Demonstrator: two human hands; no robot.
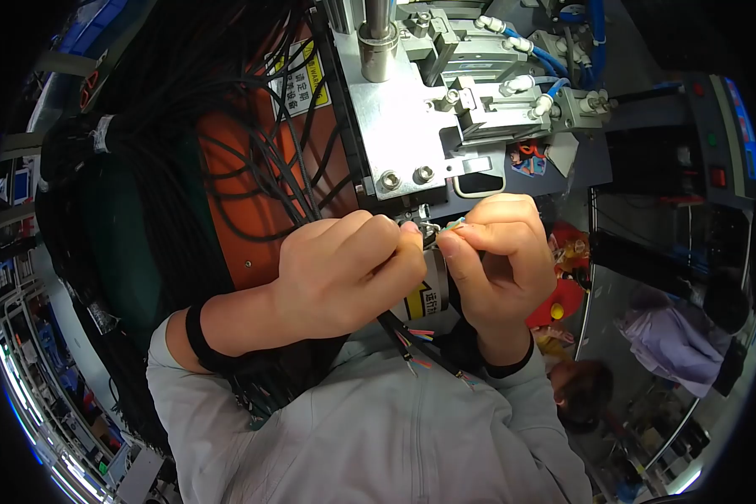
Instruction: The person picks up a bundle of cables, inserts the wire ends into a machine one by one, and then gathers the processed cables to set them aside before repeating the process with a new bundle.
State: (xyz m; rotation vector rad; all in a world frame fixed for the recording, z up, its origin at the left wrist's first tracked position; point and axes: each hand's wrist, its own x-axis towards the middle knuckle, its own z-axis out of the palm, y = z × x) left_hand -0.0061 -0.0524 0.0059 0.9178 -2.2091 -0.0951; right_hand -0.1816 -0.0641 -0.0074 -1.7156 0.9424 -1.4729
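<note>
We see a shiny metal mounting plate (399,118) upper centre, matt plastic-looking cables (155,181) upper left, matt cloth jacket (361,420) below.

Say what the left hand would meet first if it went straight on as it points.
The left hand would probably meet the small silvery metal part just ahead, then the right hand; depth is unclear.
</note>
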